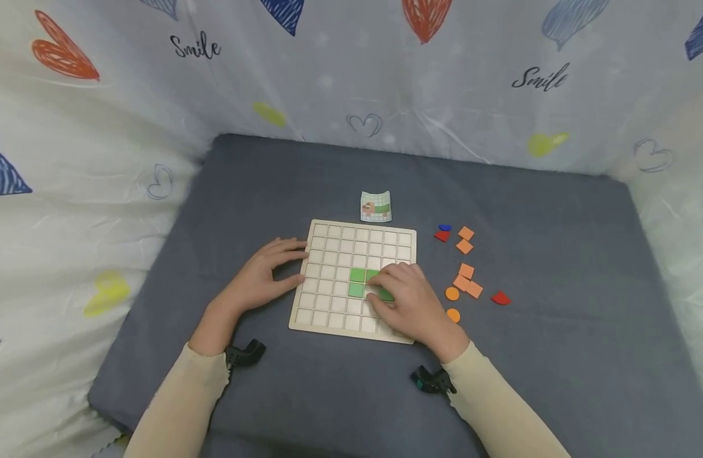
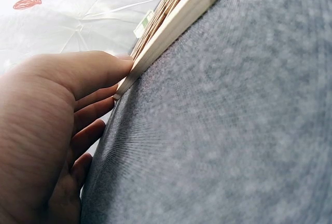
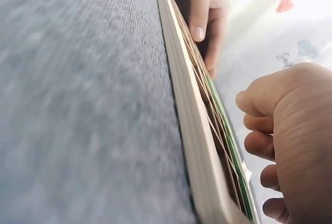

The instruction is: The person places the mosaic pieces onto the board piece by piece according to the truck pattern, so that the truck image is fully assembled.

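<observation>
A wooden board (image 1: pixel 328 285) with a grid of square cells lies on the grey cloth. Several green square tiles (image 1: pixel 357 275) sit in its cells right of the middle, some partly covered by my right hand (image 1: pixel 411 302). That hand is over the board, its fingers bent and the thumb apart from the index finger, with no piece showing between them. In the right wrist view, the thumb (image 3: pixel 254 97) stands a little off the board's surface. My left hand (image 1: pixel 259 273) rests at the board's left edge, fingers extended and thumb (image 2: pixel 104 71) touching the rim.
A small picture card (image 1: pixel 376 207) lies beyond the board. To the right are several orange squares (image 1: pixel 466 271), two orange circles (image 1: pixel 452 294), two red pieces (image 1: pixel 501 298) and a blue piece (image 1: pixel 445 227). A printed curtain (image 1: pixel 385 83) hangs behind the table.
</observation>
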Available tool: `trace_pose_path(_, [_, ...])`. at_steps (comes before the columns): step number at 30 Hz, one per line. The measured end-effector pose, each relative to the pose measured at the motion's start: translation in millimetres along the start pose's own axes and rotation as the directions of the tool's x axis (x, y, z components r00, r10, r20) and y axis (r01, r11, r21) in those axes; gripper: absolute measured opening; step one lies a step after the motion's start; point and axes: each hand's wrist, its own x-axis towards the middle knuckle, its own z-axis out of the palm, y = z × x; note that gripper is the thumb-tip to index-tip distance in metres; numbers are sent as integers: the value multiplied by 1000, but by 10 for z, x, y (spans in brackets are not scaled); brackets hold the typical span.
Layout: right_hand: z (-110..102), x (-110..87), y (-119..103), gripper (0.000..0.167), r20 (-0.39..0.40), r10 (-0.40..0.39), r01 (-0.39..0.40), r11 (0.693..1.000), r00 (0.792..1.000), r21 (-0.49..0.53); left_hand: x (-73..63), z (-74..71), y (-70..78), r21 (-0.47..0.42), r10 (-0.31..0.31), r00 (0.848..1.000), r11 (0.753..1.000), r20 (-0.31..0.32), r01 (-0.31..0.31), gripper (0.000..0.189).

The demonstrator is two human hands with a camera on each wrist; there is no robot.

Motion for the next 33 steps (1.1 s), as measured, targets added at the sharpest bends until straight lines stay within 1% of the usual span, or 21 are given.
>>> trace_pose_path(8, [-80,-200,41,14,-47,32,-32,999,998,3,-23,-5,-14,7,-8,1000,1000,6,8,53])
trace_pose_path(11, [-127,-292,55,14,-54,61,-61,998,997,3,-23,-18,0,10,-14,1000,1000,4,13,53])
trace_pose_path(17, [-238,-507,65,13,-75,78,-79,997,994,-5,-18,-25,24,11,-21,1000,1000,8,21,52])
trace_pose_path(23, [-355,-738,98,21,-95,91,-94,995,991,-29,-8,-7,22,5,-20,1000,1000,7,20,53])
trace_pose_path(30, [-489,-957,159,27,-78,127,-132,990,989,-53,-1,0,8,4,-12,1000,1000,1,12,53])
trace_pose_path(33, [-545,-1030,194,29,-71,124,-128,990,990,-56,-1,2,-3,3,-9,1000,1000,1,9,53])
